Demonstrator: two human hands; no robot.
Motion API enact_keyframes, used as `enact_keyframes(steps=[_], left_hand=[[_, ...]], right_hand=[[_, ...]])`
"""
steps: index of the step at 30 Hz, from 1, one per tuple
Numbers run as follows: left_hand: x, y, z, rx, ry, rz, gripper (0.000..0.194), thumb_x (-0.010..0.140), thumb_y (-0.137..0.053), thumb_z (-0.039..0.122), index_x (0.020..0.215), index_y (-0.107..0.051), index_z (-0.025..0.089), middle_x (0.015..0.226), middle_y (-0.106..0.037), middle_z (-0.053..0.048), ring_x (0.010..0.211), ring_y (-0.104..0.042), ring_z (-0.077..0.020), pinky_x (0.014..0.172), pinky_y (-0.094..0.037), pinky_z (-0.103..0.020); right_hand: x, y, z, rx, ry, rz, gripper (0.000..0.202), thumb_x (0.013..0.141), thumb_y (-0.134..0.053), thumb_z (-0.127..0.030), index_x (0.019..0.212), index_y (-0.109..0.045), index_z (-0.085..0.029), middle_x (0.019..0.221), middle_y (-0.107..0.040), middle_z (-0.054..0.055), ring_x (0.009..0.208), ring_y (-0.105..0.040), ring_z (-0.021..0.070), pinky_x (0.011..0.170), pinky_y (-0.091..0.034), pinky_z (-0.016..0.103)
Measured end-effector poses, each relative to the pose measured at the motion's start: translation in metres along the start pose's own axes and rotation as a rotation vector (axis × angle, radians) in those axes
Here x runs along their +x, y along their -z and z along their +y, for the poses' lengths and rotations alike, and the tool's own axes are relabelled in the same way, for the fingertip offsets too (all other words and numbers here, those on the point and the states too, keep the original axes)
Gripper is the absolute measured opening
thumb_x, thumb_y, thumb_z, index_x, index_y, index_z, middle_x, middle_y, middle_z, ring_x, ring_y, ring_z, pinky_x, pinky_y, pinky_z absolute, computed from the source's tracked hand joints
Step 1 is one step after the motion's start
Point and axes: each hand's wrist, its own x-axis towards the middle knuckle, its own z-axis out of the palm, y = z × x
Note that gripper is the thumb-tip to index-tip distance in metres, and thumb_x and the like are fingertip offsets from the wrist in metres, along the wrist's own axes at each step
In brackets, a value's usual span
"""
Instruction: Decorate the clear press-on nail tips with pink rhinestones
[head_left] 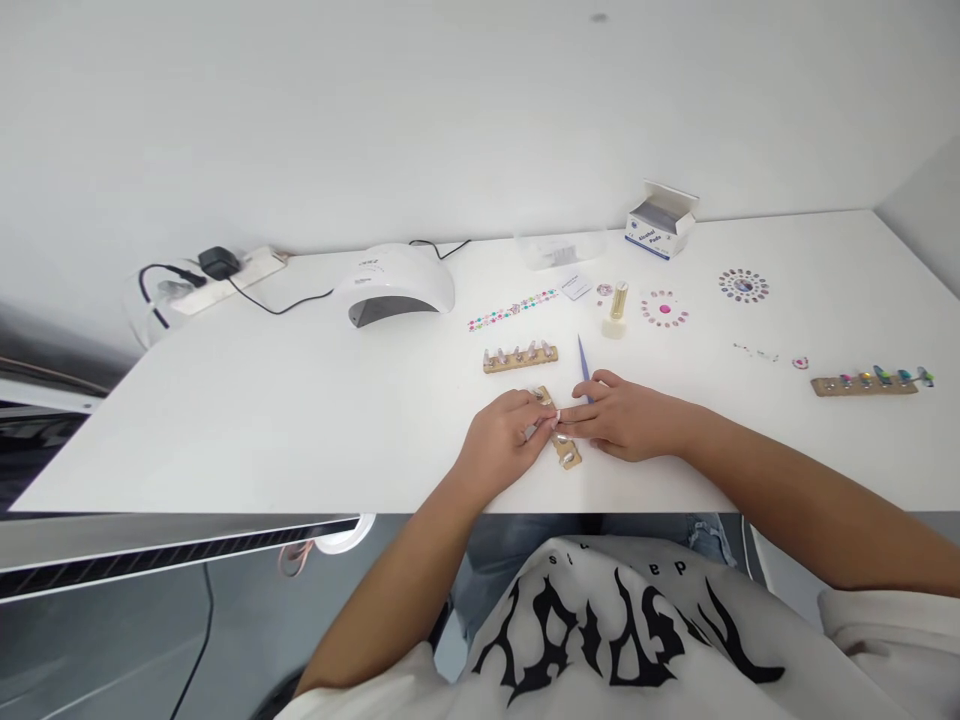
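My left hand point(511, 436) is closed in a pinch, with a small pale false nail point(556, 416) at its fingertips. My right hand point(628, 416) reaches in from the other side, and its outstretched fingers meet the left fingertips at that nail. Slim purple tweezers point(583, 356) run under the right index finger, points facing away from me; the rest is hidden by the hand. Directly below both hands a cork nail stand point(570, 456) lies aslant, bearing clear nails and partly covered by the fingers. Just beyond stands another cork strip point(520, 359) with several upright nails.
A white nail lamp point(401, 280) sits at the back left, near a power strip point(232, 282). Behind my hands are gem stickers point(514, 310), a small bottle point(619, 300) and an alcohol pad box point(661, 222). A decorated nail strip point(866, 385) lies far right.
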Motion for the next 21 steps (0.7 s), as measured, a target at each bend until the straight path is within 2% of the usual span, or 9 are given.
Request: enact_keyframes(steps=[7,21], left_hand=[[0.002,0.000,0.010,0.107,0.074,-0.039,0.018,0.090,-0.055,0.024,0.087,-0.072,0.019,0.078,-0.066,-0.003,0.076,-0.062,-0.0172,0.065,-0.049,-0.029],[-0.011,0.006,0.008,0.157,0.115,-0.033,0.020,0.090,-0.052,0.024,0.085,-0.071,0.017,0.073,-0.062,-0.003,0.072,-0.059,-0.0163,0.063,-0.047,-0.029]], right_hand=[[0.001,-0.005,0.000,-0.019,-0.012,-0.014,0.046,0.088,-0.055,-0.030,0.132,-0.057,-0.018,0.135,-0.061,0.005,0.107,-0.049,0.0289,0.090,-0.027,0.044],[0.002,-0.007,-0.001,-0.079,-0.019,-0.014,0.049,0.091,-0.052,-0.033,0.138,-0.052,-0.021,0.143,-0.053,0.005,0.103,-0.051,0.0271,0.085,-0.027,0.041]])
